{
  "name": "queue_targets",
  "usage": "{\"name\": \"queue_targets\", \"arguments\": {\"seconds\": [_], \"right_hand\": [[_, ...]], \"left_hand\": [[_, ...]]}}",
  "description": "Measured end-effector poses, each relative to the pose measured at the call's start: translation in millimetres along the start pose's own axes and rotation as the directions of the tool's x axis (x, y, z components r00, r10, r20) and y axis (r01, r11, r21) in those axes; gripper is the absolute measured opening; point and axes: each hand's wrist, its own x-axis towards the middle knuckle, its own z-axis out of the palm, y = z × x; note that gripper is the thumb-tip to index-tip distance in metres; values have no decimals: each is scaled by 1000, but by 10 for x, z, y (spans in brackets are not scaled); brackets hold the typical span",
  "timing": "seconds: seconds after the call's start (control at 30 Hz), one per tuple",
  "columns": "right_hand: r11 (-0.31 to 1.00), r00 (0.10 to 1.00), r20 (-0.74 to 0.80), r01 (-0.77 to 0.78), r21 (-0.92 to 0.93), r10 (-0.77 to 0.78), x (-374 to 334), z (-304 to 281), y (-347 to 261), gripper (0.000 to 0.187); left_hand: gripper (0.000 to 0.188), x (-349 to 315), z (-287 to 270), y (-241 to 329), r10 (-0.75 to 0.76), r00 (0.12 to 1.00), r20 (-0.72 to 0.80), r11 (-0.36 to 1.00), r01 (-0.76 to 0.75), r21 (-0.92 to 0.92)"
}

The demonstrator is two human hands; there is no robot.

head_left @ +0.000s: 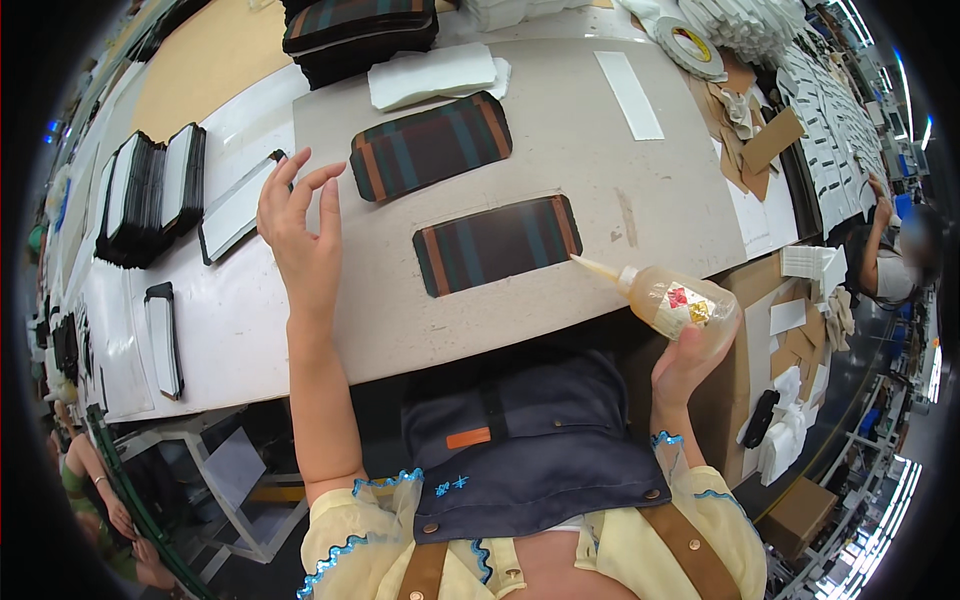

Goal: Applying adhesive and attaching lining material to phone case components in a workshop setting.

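A dark plaid fabric panel (497,246) with rounded corners lies flat on the grey board in front of me. My right hand (690,365) is closed around a translucent squeeze bottle (665,300) with a long, thin nozzle. The bottle tilts to the left, and its tip is at the panel's right edge. Farther back lies a second plaid panel (432,146). My left hand (305,215) is raised just left of that panel, its fingers apart and holding nothing. Beside it is a white, dark-edged panel (240,208).
Stacks of dark-edged white panels (150,190) stand at left. At the back are a plaid stack (360,40), white pads (435,78) and a tape roll (690,48). A white strip (628,95) lies near cardboard scraps (770,140). A person (890,250) is at far right.
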Motion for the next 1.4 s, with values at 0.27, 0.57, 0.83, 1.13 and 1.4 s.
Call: {"name": "queue_targets", "arguments": {"seconds": [0.27, 0.57, 0.83, 1.13, 1.4], "right_hand": [[993, 988, 113, 111, -45, -105, -139, 172, -1, 81], [974, 924, 320, 168, 152, -209, -352, 524, 44, 76], [957, 884, 411, 119, 266, -224, -531, 793, 32, 86], [987, 975, -206, 55, -152, -86, 877, -61, 539, 72], [667, 890, -23, 325, -671, -456, 1243, -36, 325, 57]], "left_hand": [[19, 8, -14, -7, -7, 1000, 4, 1000, 7, -30], [18, -1, -12, -30, -3, 1000, -7, 1000, 3, -21], [18, -4, -30, -4, 26, 999, -37, 998, -23, 59], [18, -12, -22, -1, 21, 999, -26, 999, -20, 34], [21, 165, -51, 126, 101, 994, 34, 995, -102, 2]]}}
